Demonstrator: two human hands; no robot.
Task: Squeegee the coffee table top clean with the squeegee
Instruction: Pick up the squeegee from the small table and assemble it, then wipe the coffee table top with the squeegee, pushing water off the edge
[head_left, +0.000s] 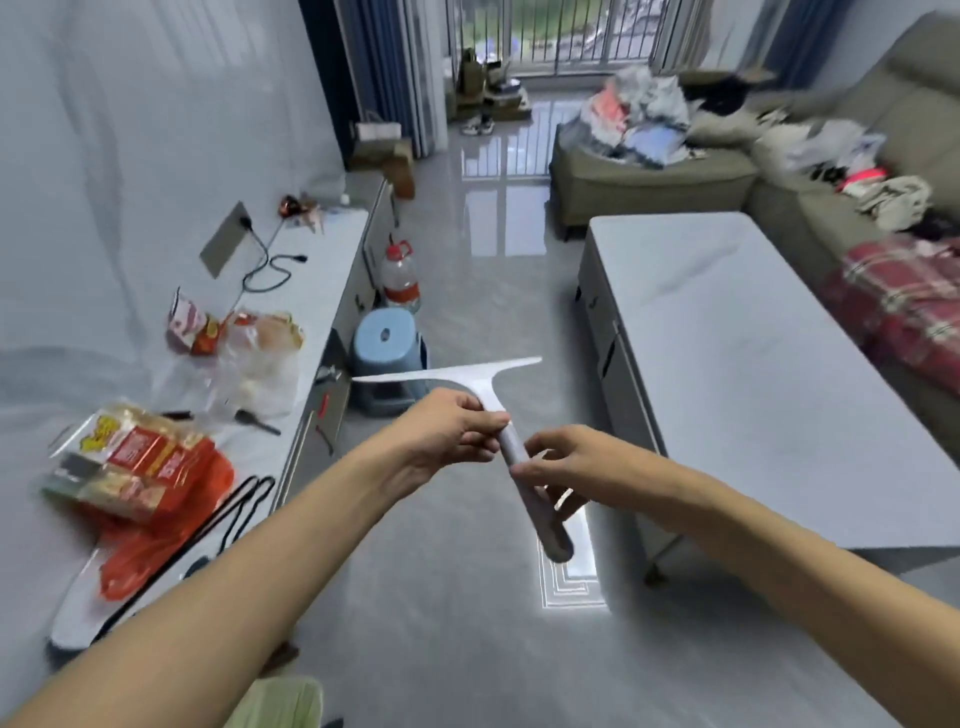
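Observation:
A squeegee (485, 387) with a white blade and a grey handle is held in mid-air over the floor, blade pointing away from me. My left hand (447, 431) grips the top of the handle just below the blade. My right hand (563, 470) curls its fingers round the middle of the handle. The coffee table (769, 374), with a pale grey-white top, stands to the right of both hands, apart from the squeegee.
A long low cabinet (291, 291) along the left wall carries snack bags, a cable and plastic bags. A blue stool (387, 338) and a water jug (399, 275) stand on the floor ahead. A sofa (649, 176) with clothes lies beyond the table.

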